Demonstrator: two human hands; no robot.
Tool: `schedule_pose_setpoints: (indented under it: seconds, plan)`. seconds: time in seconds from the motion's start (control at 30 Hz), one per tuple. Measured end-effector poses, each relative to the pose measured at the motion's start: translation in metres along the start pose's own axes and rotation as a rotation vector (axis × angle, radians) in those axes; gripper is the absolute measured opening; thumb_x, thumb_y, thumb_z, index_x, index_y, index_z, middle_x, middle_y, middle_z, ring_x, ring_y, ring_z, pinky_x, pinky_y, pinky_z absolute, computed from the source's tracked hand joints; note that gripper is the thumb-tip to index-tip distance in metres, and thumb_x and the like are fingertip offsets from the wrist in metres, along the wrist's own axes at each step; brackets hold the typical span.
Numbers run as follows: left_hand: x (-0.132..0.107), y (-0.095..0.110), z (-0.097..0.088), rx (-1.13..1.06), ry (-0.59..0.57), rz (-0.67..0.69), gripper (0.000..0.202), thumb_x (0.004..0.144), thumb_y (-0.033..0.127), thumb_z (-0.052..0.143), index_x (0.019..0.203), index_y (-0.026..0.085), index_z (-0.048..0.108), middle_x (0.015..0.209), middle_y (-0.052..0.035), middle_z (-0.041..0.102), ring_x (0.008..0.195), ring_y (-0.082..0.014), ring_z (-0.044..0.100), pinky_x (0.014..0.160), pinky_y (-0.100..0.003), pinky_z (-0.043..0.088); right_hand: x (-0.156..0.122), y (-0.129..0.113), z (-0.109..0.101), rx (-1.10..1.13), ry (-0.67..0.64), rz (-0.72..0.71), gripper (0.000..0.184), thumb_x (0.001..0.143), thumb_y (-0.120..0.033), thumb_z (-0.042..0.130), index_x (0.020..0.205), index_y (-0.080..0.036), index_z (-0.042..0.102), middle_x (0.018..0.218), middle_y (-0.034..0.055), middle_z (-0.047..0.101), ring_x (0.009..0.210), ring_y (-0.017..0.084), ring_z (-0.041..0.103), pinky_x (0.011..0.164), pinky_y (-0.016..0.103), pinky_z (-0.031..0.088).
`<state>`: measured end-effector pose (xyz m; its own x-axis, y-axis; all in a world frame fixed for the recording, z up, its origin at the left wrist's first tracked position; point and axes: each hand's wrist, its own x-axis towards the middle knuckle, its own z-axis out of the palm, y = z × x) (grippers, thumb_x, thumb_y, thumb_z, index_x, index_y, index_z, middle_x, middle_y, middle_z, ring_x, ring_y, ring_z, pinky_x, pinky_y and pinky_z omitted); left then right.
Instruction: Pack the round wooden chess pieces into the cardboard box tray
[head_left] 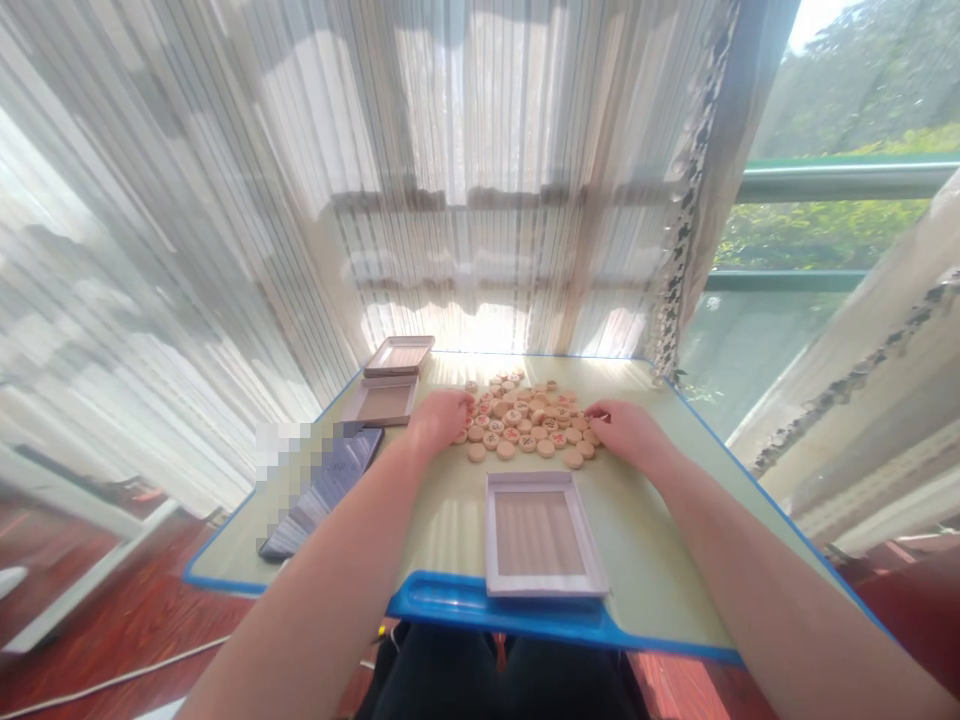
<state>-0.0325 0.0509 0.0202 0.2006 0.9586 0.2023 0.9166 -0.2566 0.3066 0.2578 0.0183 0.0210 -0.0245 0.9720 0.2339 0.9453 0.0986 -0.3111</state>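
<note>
Round wooden xiangqi pieces (517, 418) lie in a loose heap on the table, several showing red or dark characters and others blank faces. My left hand (441, 418) rests against the heap's left edge, fingers reaching toward the pieces, with no piece visibly held. At the right edge, my right hand (621, 430) touches the outer pieces, thumb and fingers slightly apart. Both hands' fingertips are small and partly hidden among the pieces. Between my forearms, nearer to me, sits a shallow open box (493, 535) with a white rim and brownish bottom.
The pale table (450, 510) has a blue edge and a blue tray groove (442, 592) at its front. On the left lie another shallow box part (381, 402), a brown-rimmed one (400, 355) behind it, and a dark flat item (330, 490), partly pixelated. Sheer curtains (480, 130) hang behind.
</note>
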Motion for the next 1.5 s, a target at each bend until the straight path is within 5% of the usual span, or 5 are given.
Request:
schedule_pose_setpoints:
  seconds: [0.33, 0.63, 0.9, 1.33, 1.5]
  plan:
    - [-0.004, 0.005, 0.009, -0.043, 0.117, 0.138, 0.032, 0.086, 0.04, 0.045, 0.092, 0.023, 0.071, 0.106, -0.0038, 0.066, 0.104, -0.0201, 0.057, 0.094, -0.03, 0.045, -0.003, -0.005, 0.005, 0.059, -0.026, -0.132, 0.025, 0.08, -0.03, 0.053, 0.094, -0.022, 0.072, 0.105, 0.008, 0.065, 0.094, 0.021, 0.062, 0.087, 0.034, 0.047]
    - [-0.006, 0.016, 0.009, -0.146, 0.005, 0.379, 0.035, 0.088, 0.033, 0.04, 0.107, 0.024, 0.069, 0.114, 0.0013, 0.067, 0.113, -0.0161, 0.055, 0.107, -0.027, 0.034, -0.008, -0.019, 0.013, 0.061, 0.05, -0.31, 0.033, 0.083, -0.028, 0.05, 0.11, -0.026, 0.068, 0.119, 0.0026, 0.063, 0.11, 0.027, 0.05, 0.1, 0.043, 0.039]
    - [-0.006, 0.013, 0.009, -0.117, -0.005, 0.196, 0.034, 0.087, 0.03, 0.042, 0.11, 0.025, 0.067, 0.112, -0.0004, 0.067, 0.106, -0.0184, 0.059, 0.096, -0.028, 0.044, -0.012, -0.024, 0.01, 0.097, -0.02, -0.353, 0.037, 0.082, -0.025, 0.049, 0.116, -0.026, 0.064, 0.118, 0.0025, 0.064, 0.113, 0.025, 0.05, 0.1, 0.042, 0.04]
    - [-0.006, 0.014, 0.009, -0.061, -0.021, 0.371, 0.036, 0.09, 0.03, 0.037, 0.109, 0.021, 0.066, 0.117, -0.0037, 0.064, 0.112, -0.0191, 0.055, 0.102, -0.03, 0.039, -0.011, -0.021, 0.008, 0.248, -0.043, -0.322, 0.052, 0.077, -0.021, 0.054, 0.129, -0.023, 0.051, 0.098, 0.0027, 0.069, 0.093, 0.022, 0.058, 0.081, 0.035, 0.048]
    - [-0.01, 0.016, 0.004, -0.041, 0.093, 0.261, 0.031, 0.086, 0.027, 0.042, 0.101, 0.02, 0.068, 0.105, -0.006, 0.066, 0.102, -0.0206, 0.059, 0.093, -0.03, 0.045, -0.01, -0.019, 0.006, 0.159, -0.083, -0.32, 0.021, 0.078, -0.023, 0.053, 0.091, -0.021, 0.069, 0.092, 0.0043, 0.068, 0.089, 0.022, 0.058, 0.081, 0.034, 0.047]
